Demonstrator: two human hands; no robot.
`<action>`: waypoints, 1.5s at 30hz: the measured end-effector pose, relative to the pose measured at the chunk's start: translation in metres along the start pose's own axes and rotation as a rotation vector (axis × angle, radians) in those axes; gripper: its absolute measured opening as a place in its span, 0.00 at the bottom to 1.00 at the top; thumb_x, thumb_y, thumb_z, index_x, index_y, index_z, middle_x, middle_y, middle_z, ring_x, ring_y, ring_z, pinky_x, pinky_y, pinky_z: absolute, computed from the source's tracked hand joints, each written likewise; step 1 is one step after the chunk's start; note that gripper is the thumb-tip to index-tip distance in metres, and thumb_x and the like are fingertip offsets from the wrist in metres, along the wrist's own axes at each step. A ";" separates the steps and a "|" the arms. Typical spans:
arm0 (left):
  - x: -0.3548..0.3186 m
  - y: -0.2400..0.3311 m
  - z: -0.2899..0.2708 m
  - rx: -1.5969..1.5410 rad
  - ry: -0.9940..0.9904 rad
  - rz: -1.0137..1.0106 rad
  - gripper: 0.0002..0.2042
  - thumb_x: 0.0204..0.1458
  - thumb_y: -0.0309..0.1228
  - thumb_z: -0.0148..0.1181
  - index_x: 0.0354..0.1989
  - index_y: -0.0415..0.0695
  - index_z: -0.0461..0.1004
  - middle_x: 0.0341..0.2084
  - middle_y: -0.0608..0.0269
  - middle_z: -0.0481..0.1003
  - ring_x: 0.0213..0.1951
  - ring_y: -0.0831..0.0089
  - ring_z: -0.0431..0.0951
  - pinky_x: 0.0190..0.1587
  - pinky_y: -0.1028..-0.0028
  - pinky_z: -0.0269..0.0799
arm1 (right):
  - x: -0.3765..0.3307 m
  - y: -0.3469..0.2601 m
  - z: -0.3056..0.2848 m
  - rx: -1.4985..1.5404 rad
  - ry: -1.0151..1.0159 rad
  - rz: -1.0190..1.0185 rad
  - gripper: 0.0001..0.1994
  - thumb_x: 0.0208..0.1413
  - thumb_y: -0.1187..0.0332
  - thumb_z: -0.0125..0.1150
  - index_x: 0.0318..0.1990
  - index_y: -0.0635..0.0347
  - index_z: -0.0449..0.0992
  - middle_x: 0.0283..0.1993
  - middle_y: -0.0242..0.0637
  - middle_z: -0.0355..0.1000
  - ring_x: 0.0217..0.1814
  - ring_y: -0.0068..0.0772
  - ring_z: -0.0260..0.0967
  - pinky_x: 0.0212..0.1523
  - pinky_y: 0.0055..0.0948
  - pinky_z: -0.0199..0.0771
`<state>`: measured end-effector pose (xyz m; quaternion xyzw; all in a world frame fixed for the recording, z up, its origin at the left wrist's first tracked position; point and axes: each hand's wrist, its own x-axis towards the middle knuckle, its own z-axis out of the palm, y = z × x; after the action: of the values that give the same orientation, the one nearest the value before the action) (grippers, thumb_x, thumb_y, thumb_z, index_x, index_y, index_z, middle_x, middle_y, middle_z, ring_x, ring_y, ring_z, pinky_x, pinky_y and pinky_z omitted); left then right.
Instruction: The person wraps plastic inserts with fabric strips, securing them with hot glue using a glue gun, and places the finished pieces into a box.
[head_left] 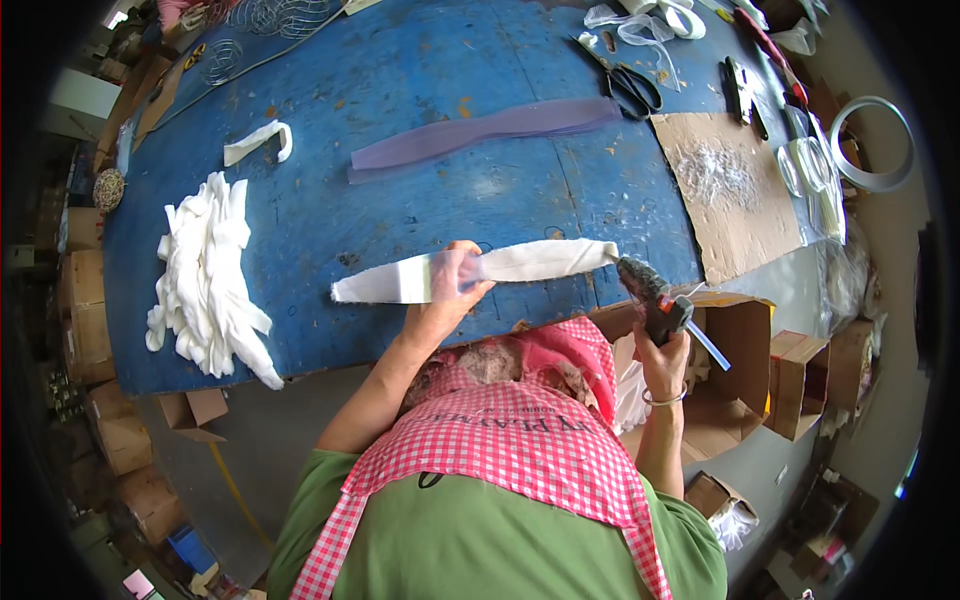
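Observation:
Near the table's front edge my left hand [455, 278] is closed around a long white fabric strip [550, 260], thumb and fingers pinching its middle. A translucent band seems to lie over the strip's left half, close to my fingers. My right hand [662, 362] grips a dark, worn glue gun [648, 292]. Its nozzle points at the right end of the strip, touching or almost touching it. From the gun's back a pale bluish glue stick [710, 346] sticks out. Farther up the table lies a stack of translucent purple strips [470, 137].
A heap of white fabric strips [205, 285] covers the table's left side, with one bent white strip [258, 144] behind it. Black-handled scissors [632, 92], pliers [741, 92] and a glue-smeared cardboard sheet [735, 240] lie right. Open cardboard boxes [735, 365] stand below the table's right edge.

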<state>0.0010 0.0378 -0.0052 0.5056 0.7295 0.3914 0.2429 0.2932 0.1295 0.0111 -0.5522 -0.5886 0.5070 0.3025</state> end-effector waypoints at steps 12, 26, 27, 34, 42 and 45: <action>0.002 0.001 0.003 0.027 0.031 0.053 0.20 0.41 0.27 0.66 0.43 0.45 0.65 0.27 0.63 0.67 0.29 0.73 0.69 0.32 0.74 0.70 | 0.037 0.003 -0.029 0.108 0.205 -0.153 0.07 0.50 0.73 0.58 0.36 0.65 0.71 0.25 0.33 0.70 0.17 0.19 0.63 0.18 0.19 0.63; 0.005 0.002 0.005 0.258 0.087 0.121 0.20 0.38 0.28 0.68 0.40 0.45 0.68 0.29 0.62 0.69 0.30 0.68 0.72 0.33 0.69 0.71 | 0.176 0.011 -0.109 -0.958 0.476 0.067 0.30 0.53 0.41 0.48 0.34 0.65 0.76 0.22 0.50 0.70 0.30 0.44 0.73 0.32 0.41 0.67; 0.006 0.004 0.005 0.258 0.086 0.120 0.20 0.38 0.28 0.68 0.40 0.45 0.68 0.29 0.62 0.69 0.30 0.68 0.72 0.33 0.69 0.71 | 0.156 -0.002 -0.093 -1.076 0.537 0.011 0.27 0.54 0.45 0.49 0.37 0.64 0.76 0.23 0.47 0.71 0.30 0.39 0.73 0.31 0.37 0.68; 0.006 0.010 0.004 0.255 0.022 0.050 0.19 0.36 0.28 0.68 0.39 0.45 0.69 0.27 0.64 0.69 0.30 0.69 0.73 0.33 0.72 0.71 | 0.048 -0.058 0.036 0.355 -0.469 -0.170 0.27 0.49 0.58 0.64 0.53 0.66 0.66 0.37 0.36 0.72 0.38 0.23 0.68 0.36 0.19 0.68; 0.001 0.010 0.003 0.330 0.036 0.040 0.19 0.37 0.29 0.68 0.39 0.45 0.70 0.28 0.63 0.69 0.32 0.68 0.73 0.35 0.69 0.70 | 0.040 -0.061 0.060 0.378 -0.347 -0.109 0.14 0.54 0.63 0.59 0.40 0.63 0.70 0.27 0.32 0.72 0.26 0.17 0.65 0.29 0.16 0.65; 0.000 0.010 0.004 0.329 0.039 0.029 0.19 0.37 0.29 0.68 0.39 0.46 0.70 0.29 0.63 0.69 0.32 0.67 0.73 0.36 0.68 0.70 | 0.043 -0.053 0.062 0.401 -0.306 -0.070 0.08 0.55 0.66 0.57 0.34 0.62 0.70 0.26 0.31 0.72 0.24 0.16 0.63 0.27 0.15 0.64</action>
<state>0.0091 0.0411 0.0007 0.5413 0.7811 0.2797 0.1370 0.2086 0.1611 0.0331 -0.3774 -0.5341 0.6804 0.3308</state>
